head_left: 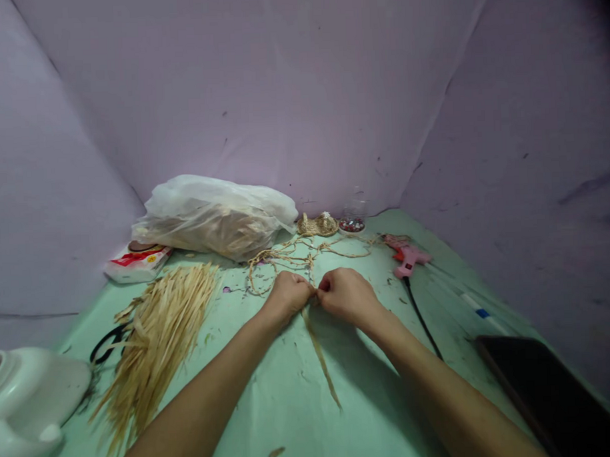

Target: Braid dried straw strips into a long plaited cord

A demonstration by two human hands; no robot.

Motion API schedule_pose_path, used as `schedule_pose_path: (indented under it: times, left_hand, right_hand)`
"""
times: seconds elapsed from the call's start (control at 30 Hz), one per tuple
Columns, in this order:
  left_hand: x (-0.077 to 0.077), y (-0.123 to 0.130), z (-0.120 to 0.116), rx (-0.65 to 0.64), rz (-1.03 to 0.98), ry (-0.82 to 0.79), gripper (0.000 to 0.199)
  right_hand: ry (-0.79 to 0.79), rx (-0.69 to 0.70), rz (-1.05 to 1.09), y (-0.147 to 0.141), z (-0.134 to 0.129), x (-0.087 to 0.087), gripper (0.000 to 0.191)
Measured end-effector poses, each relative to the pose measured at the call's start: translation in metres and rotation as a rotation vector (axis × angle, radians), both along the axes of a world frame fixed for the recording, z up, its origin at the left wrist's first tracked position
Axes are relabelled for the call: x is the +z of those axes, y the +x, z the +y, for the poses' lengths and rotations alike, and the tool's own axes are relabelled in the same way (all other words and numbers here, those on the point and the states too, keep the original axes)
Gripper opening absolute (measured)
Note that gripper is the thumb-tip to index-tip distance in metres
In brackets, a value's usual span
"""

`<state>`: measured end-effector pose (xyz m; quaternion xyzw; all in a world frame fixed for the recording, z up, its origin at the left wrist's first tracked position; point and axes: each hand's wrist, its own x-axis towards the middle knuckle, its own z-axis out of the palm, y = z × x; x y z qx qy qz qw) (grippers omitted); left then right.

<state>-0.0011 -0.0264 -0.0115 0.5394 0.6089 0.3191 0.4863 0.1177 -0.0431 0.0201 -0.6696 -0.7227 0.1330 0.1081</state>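
My left hand (289, 297) and my right hand (348, 295) meet over the middle of the table, both with fingers pinched on a thin twisted fibre cord (311, 271). A flat, straw-coloured strip (319, 354) hangs from beneath my left fingers and trails toward me on the tabletop. Beyond my hands the cord runs on in loose loops (280, 256) across the green table. The exact spot where the fingertips grip is partly hidden by the fingers.
Left lie a bundle of dry fibre strips (163, 340), black-handled scissors (105, 345), a white ceramic pot (35, 398) and a red-and-white packet (139, 262). Behind is a plastic bag (214, 215). Right are a pink glue gun (409, 257), glue sticks (480, 310) and a dark tablet-like slab (551, 393).
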Motion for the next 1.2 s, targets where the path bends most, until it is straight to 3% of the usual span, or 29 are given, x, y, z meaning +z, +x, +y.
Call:
schedule_pose_path:
  times: [0.2,0.43,0.53,0.63,0.73,0.8,0.93,1.2]
  left_hand:
    - [0.014,0.001,-0.004,0.108,-0.148,-0.223,0.021]
    - [0.014,-0.010,0.000,-0.029,-0.195,-0.252,0.013]
    - [0.015,-0.012,0.001,-0.059,-0.195,-0.245,0.010]
    - [0.016,-0.013,0.002,-0.081,-0.223,-0.264,0.009]
    - [0.016,-0.014,0.002,-0.108,-0.242,-0.277,0.009]
    - [0.015,-0.015,0.003,-0.117,-0.243,-0.273,0.007]
    - [0.012,-0.017,0.004,-0.148,-0.245,-0.257,0.003]
    - [0.018,-0.015,0.002,-0.126,0.043,-0.169,0.003]
  right_hand:
    - [-0.054,0.048,0.083,-0.003,-0.002,0.002,0.019]
    - [0.001,0.155,0.086,-0.007,-0.007,0.000,0.018]
    - [-0.186,0.219,0.176,0.002,-0.004,0.007,0.013]
    - [-0.375,0.100,0.355,0.018,0.004,0.013,0.012]
    - [-0.269,-0.153,0.640,0.025,0.013,0.014,0.005]
    - [-0.321,-0.239,0.816,0.021,0.014,0.010,0.004]
    - [-0.499,-0.174,0.976,0.003,0.010,-0.003,0.011]
    - [-0.450,-0.136,0.932,-0.002,0.015,-0.023,0.014]
